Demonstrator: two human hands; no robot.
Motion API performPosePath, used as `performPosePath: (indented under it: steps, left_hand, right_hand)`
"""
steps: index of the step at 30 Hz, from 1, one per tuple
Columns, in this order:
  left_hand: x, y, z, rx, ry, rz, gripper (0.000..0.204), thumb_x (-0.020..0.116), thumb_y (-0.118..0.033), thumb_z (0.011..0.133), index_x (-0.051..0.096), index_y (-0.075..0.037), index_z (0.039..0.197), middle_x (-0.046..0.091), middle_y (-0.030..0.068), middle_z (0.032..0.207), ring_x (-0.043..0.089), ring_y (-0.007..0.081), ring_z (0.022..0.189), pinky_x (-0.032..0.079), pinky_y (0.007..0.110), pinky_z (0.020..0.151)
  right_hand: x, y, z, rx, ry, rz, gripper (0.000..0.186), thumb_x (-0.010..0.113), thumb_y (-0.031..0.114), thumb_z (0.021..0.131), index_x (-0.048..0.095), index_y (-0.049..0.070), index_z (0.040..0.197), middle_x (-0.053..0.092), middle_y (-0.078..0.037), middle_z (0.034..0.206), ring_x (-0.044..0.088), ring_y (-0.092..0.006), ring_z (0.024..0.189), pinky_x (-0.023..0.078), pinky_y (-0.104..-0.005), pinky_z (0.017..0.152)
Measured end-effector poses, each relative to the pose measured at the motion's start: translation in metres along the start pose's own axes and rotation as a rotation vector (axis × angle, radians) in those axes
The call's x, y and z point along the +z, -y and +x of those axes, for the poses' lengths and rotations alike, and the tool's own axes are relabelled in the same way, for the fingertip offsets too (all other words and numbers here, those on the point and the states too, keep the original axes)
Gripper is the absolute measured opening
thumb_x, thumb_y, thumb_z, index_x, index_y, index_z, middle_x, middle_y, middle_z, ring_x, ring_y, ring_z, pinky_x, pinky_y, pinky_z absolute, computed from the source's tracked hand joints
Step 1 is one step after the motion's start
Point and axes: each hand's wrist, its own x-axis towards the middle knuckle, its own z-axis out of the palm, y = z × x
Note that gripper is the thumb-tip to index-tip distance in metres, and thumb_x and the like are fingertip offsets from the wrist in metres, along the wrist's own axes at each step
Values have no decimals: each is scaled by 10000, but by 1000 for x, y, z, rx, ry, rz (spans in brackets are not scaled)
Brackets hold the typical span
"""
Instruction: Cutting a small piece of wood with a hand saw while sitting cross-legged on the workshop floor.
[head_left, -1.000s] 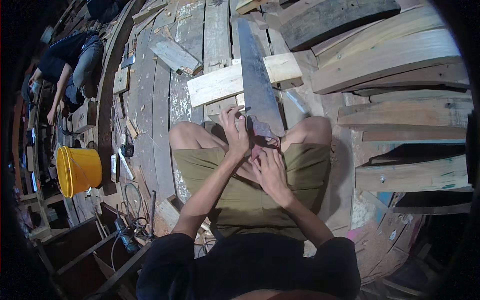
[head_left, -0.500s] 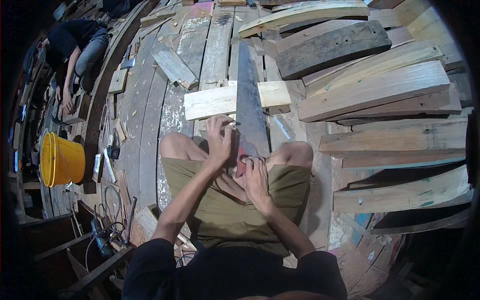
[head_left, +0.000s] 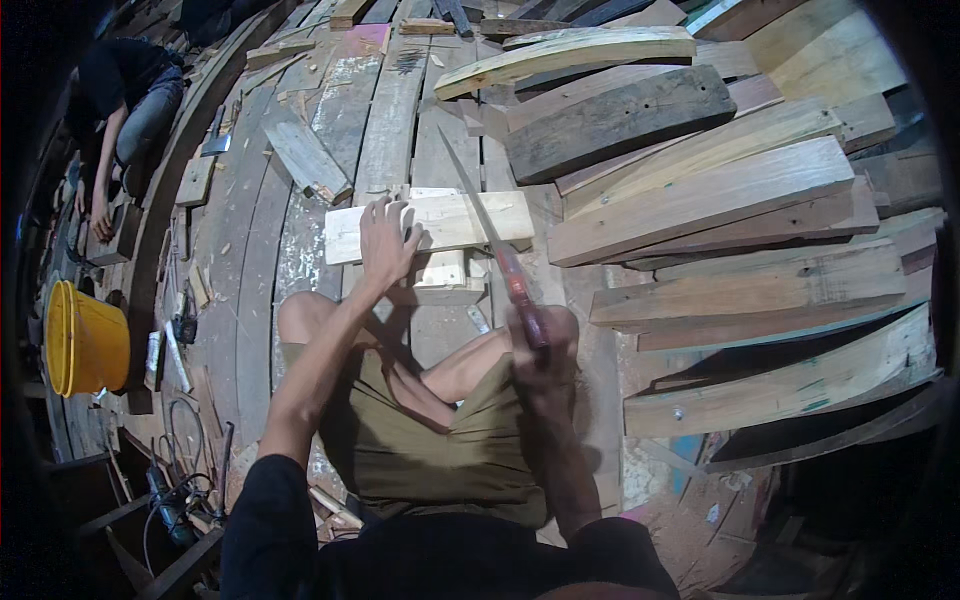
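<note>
Across the floor in front of my folded legs lies a pale wooden board (head_left: pixel 460 219), resting over another pale wood block (head_left: pixel 440 268). My left hand (head_left: pixel 386 245) rests on the board's left part, fingers spread and fingertips near its far edge. In my right hand (head_left: pixel 545 362), smeared by motion, is the red handle of a handsaw (head_left: pixel 478 210). The saw's blade is turned nearly edge-on and slants over the board's right part, tip pointing away to the left. Whether its teeth touch the wood I cannot tell.
Several curved, thick timber pieces (head_left: pixel 710 200) are stacked along the right. At left stand a yellow bucket (head_left: pixel 98 340) and a corded power tool (head_left: pixel 170 510). Another person (head_left: pixel 125 100) bends over wood at far left. A loose plank (head_left: pixel 305 155) lies beyond the board.
My right hand has lifted the saw and swung it right, turning its blade from flat to edge-on. My left hand has come down onto the board. The view has shifted right.
</note>
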Motion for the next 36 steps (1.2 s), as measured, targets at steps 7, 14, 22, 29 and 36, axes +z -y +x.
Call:
performPosePath:
  steps: [7,14,22,29,36]
  left_hand:
    - [32,-22,29,188,349,101,743,490,-606,900,496,-53,1397,522,272,1231,457,426,1196,228,555,1143]
    - [36,-30,18,303,323,135,715,479,-587,922,469,-91,1438,527,245,1117,470,395,1071,324,499,1038]
    - [47,-30,12,233,299,149,604,402,-497,986,426,-154,1482,515,280,1204,460,434,1154,282,533,1088]
    - [54,-30,13,166,310,134,686,388,-490,985,383,0,1464,511,304,1245,451,443,1238,212,536,1166]
    - [33,-33,19,207,471,129,669,404,-464,979,406,35,1425,509,321,1233,452,447,1224,224,504,1164]
  right_hand:
    - [-56,-22,17,1124,334,1134,185,611,149,979,659,-17,1048,497,25,663,446,-40,563,350,-240,500]
    - [-86,-1,32,1331,401,1154,388,568,70,965,562,-27,1341,568,-22,740,487,-82,608,410,-266,548]
    - [-70,26,43,1272,391,1190,290,553,83,989,585,-52,1244,469,13,640,414,-51,513,366,-237,470]
    - [-112,26,51,1288,508,1195,189,573,84,979,585,-46,1115,475,4,633,450,-56,506,367,-226,462]
    - [-77,27,62,1637,403,1464,356,552,66,995,534,65,1351,407,28,594,362,-54,454,346,-238,445]
